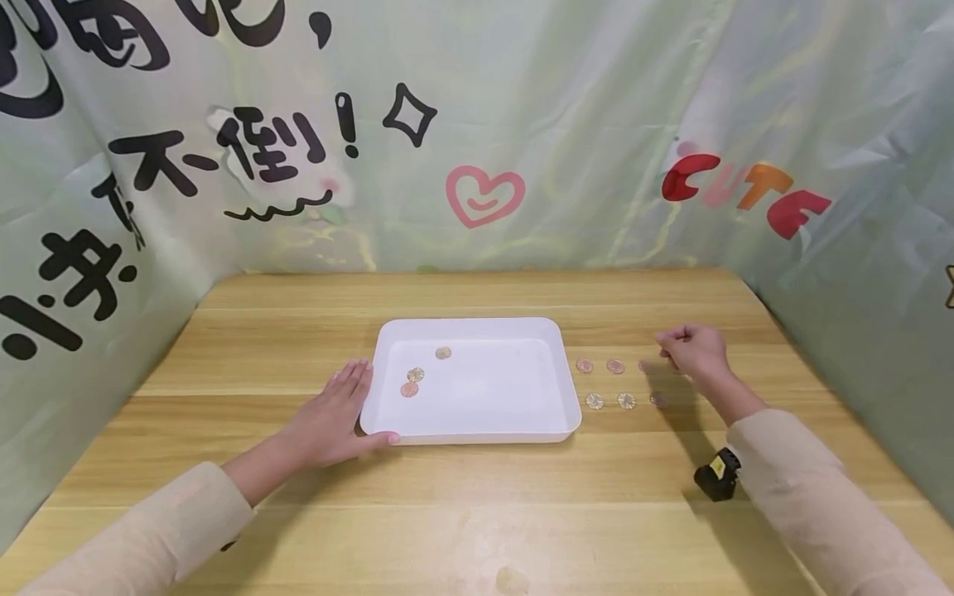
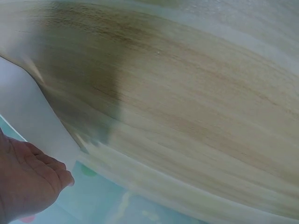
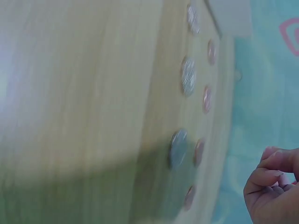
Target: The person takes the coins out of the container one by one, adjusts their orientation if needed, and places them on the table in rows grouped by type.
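My left hand (image 1: pixel 337 424) rests against the left end of a shallow white tray (image 1: pixel 499 414), fingers along its side and thumb at the near left corner. Inside the tray lie three coins: a pinkish one (image 1: pixel 409 389), a silvery one (image 1: pixel 415 375) beside it and another (image 1: pixel 443 353) farther back. My right hand (image 1: pixel 696 354) hovers over the right end of two coin rows, fingers curled and thumb near the index finger, with nothing showing between them. Several reddish coins (image 3: pixel 207 98) form the far row; three silvery coins (image 3: pixel 188 76) form the near row.
A small black box-like object (image 1: pixel 717 475) with a yellow label shows beside the right sleeve. The wooden table (image 1: pixel 477 513) is bordered at the back and sides by a printed cloth (image 1: pixel 581 165) with lettering and a pink heart.
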`<state>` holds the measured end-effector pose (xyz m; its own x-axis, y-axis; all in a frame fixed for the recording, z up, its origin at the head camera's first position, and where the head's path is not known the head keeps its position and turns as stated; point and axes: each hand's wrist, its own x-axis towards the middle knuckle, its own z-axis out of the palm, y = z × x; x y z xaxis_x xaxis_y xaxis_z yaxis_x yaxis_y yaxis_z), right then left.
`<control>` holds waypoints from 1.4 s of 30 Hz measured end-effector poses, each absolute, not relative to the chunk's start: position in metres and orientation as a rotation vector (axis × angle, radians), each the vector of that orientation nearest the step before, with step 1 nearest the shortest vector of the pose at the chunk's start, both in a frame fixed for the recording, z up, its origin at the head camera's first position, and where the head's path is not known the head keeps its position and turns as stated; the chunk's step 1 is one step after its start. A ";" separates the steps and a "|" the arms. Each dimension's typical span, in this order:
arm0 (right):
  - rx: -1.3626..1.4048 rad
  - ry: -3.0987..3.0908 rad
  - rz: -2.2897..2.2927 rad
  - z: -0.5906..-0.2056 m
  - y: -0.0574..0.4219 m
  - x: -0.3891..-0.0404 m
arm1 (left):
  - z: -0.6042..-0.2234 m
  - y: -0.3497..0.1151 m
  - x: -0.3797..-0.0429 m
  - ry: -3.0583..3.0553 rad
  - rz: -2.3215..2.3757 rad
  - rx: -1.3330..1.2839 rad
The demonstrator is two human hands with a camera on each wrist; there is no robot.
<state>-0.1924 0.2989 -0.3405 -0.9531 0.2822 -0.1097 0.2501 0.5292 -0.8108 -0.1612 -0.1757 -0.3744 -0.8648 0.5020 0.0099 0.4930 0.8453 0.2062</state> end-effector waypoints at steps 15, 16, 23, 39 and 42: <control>-0.223 -2.754 1.550 -0.323 0.234 -0.194 | -0.375 -0.176 -0.161 2.976 0.312 0.796; -0.205 -2.755 1.565 -0.323 0.229 -0.195 | -0.375 -0.176 -0.161 2.976 0.314 0.797; -0.104 -2.729 1.679 -0.321 0.197 -0.196 | -0.375 -0.176 -0.161 2.986 0.311 0.801; 0.174 -2.741 1.763 -0.339 0.125 -0.201 | -0.376 -0.176 -0.162 2.977 0.307 0.799; 0.265 -2.739 1.779 -0.345 0.111 -0.201 | -0.375 -0.176 -0.162 2.977 0.307 0.799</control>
